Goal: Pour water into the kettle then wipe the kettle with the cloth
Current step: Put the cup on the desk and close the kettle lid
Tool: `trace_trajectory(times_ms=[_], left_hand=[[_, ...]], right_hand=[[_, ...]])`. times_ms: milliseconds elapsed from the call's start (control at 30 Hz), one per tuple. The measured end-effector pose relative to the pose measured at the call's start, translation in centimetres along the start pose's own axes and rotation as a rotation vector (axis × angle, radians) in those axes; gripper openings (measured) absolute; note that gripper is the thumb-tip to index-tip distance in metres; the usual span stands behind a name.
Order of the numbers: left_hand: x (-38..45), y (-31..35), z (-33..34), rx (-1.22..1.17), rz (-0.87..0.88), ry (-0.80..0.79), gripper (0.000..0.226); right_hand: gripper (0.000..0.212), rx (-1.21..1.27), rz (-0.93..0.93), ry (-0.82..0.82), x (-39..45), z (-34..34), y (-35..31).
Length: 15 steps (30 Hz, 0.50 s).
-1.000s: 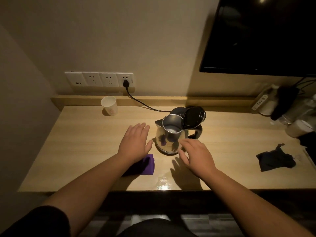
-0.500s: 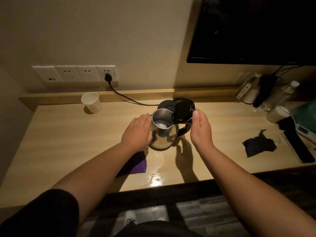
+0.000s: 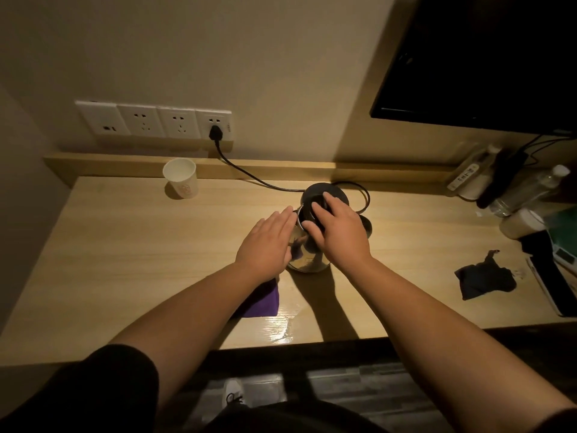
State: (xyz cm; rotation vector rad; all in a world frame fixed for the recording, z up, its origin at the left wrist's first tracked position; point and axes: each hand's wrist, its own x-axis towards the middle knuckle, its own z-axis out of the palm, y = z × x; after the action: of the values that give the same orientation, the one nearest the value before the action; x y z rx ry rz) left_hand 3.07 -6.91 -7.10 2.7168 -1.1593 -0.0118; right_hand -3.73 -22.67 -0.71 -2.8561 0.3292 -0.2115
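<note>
A steel kettle [image 3: 307, 260] stands on the wooden table [image 3: 125, 245], just in front of its round black base [image 3: 331, 191]. My left hand [image 3: 267, 242] lies flat against the kettle's left side, fingers straight. My right hand [image 3: 338, 232] covers the top, its fingers spread on the black lid [image 3: 315, 210], which is down over the opening. The kettle's black handle [image 3: 368, 228] shows past my right wrist. A purple cloth [image 3: 263, 301] lies on the table under my left forearm, partly hidden. A white paper cup [image 3: 181, 178] stands upright at the back left.
The base's cord [image 3: 249, 176] runs to a wall socket row [image 3: 153, 121]. A dark pouch [image 3: 482, 279] lies at the right. Bottles [image 3: 527, 192] and small items crowd the far right corner under a wall screen [image 3: 484, 57]. A wet shine [image 3: 281, 323] marks the table's front edge.
The lid was standing open; my right hand has moved from beside it onto the top and pushed it down. My left hand stays against the kettle's side.
</note>
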Motion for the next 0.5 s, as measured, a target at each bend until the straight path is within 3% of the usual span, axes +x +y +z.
trace_trajectory(times_ms=[133, 500], left_hand=[[0.0, -0.1, 0.2, 0.004, -0.001, -0.007, 0.077], [0.0, -0.1, 0.6, -0.007, 0.0, -0.011, 0.08]], right_hand=[[0.046, -0.141, -0.068, -0.018, -0.1, 1.1, 0.0], [0.04, -0.146, -0.081, 0.044, -0.3, 1.6, 0.2]])
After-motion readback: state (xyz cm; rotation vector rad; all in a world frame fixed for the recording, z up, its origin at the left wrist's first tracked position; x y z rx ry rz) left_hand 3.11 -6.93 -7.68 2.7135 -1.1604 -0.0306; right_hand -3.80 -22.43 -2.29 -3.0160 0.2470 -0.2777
